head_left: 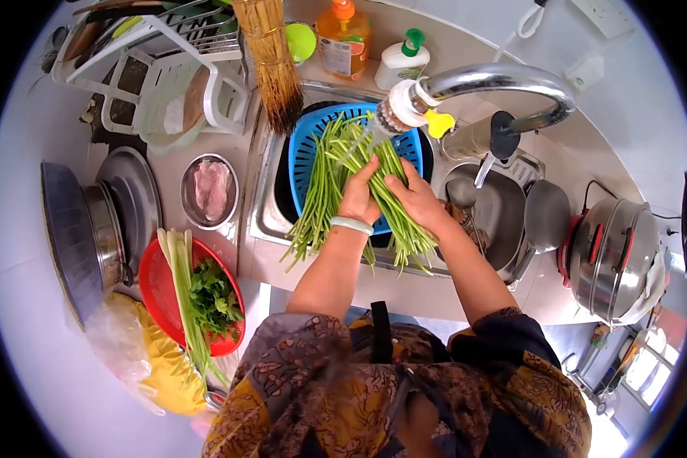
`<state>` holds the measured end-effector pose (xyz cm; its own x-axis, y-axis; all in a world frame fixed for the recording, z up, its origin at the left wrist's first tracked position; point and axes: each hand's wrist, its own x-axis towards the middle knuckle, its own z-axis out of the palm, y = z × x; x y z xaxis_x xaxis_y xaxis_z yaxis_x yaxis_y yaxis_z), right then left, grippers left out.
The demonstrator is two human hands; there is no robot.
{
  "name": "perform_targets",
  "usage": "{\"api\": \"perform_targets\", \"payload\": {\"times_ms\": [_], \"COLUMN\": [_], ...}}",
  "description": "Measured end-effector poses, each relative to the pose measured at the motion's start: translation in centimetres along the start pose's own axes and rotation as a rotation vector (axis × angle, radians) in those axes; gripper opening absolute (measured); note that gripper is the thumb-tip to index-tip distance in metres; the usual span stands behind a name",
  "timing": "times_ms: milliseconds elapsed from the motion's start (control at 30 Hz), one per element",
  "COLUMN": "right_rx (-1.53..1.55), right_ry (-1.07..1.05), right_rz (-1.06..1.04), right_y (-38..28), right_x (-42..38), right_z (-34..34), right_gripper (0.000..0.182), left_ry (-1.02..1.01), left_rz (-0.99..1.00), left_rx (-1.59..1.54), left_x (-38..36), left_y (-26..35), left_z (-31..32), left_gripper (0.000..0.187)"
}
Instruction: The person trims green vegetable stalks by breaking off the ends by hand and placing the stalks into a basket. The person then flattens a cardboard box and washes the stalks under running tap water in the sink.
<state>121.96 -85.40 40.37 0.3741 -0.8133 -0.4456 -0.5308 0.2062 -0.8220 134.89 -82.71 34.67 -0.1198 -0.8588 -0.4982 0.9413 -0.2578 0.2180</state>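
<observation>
Both hands hold a big bundle of long, thin green vegetable stems over a blue slotted basket in the left sink basin. My left hand, with a pale bangle at its wrist, is closed around the middle of the bundle. On the other side my right hand grips the stems with its thumb on top. The lower ends of the stems hang over the basket's rim and the sink's front edge. Just above the bundle is the white head of the faucet, with water falling onto the stems.
At left stand a metal bowl of raw meat and a red basin with celery. A straw brush hangs near the basket. Soap bottles line the back. The right basin holds utensils; a steamer pot stands beyond.
</observation>
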Motion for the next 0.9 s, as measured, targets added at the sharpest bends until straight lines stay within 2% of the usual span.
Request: {"api": "perform_targets", "payload": {"times_ms": [67,100,200,267,333,400,467,567,667,800,900], "right_rx": [-0.023,-0.08,-0.139,-0.112,-0.048,-0.045,-0.067,-0.277,-0.5,-0.697,-0.566], "right_ry": [0.04,0.076,0.004,0.029,0.064,0.046,0.054,0.013,-0.062,-0.009,0.083], "right_rz": [-0.054,-0.057,0.023,-0.068,-0.195,-0.2,-0.227,-0.133,-0.091,-0.247,-0.421], "right_y": [1.5,0.7,-1.3,-0.7,-0.1,0.3,1.7,1.3,-1.5,-1.9,-1.5], "right_x": [0.6,0.3,0.4,0.5,-0.1,-0.3,-0.1,-0.3,-0.8,-2.0,-2.1], "right_z": [0.4,0.7,0.5,1.2,1.6,1.6,1.6,1.5,1.3,0.8,0.0], "right_gripper": [0.065,0.053,0.051,0.047,0.046,0.046,0.046,0.049,0.052,0.056,0.057], "left_ry": [0.035,0.021,-0.009,-0.024,-0.078,-0.149,-0.113,-0.038,0.043,0.081,0.019], "left_rz": [-0.012,-0.023,-0.032,-0.004,0.002,0.007,-0.035,-0.118,-0.051,-0.02,-0.029], "left_rx": [-0.01,-0.013,-0.009,0.002,-0.055,-0.081,-0.09,0.033,0.133,0.139,0.086], "left_x": [0.7,1.0,1.0,0.2,-0.1,-0.3,-0.7,-0.2,-0.2,-0.7,-0.6], "left_y": [-0.3,-0.2,0.5,1.1,1.4,1.4,1.4,0.9,0.8,1.3,1.8], "left_z": [-0.7,-0.9,-1.2,-0.7,-0.6,-0.5,0.1,-0.2,0.2,0.6,0.4], "left_gripper": [0.04,0.04,0.043,0.046,0.049,0.05,0.048,0.044,0.04,0.033,0.024]}}
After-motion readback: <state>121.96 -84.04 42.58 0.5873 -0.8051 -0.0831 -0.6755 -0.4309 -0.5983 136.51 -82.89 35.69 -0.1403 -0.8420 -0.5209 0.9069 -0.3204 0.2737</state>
